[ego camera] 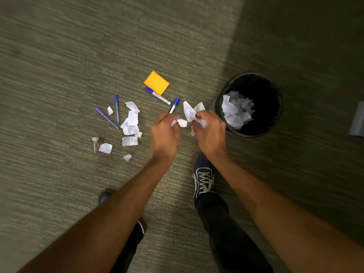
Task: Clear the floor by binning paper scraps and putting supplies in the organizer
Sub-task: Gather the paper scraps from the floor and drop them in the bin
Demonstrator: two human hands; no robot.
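Note:
My left hand (164, 134) and my right hand (209, 133) are side by side above the carpet, each shut on white paper scraps (189, 113). The black bin (275, 107) stands just right of my right hand and holds several white scraps. On the floor to the left lie more paper scraps (131, 123), two blue pens (116, 109), a blue-capped marker (157, 95), another marker (174, 105) partly behind my left hand, an orange sticky-note pad (156, 82) and a small pink-capped tube (96, 144). No organizer is in view.
The floor is grey-green carpet, darker in shadow at the right. My dark shoes (203, 178) stand below my hands. A grey object (357, 121) is cut off by the right edge.

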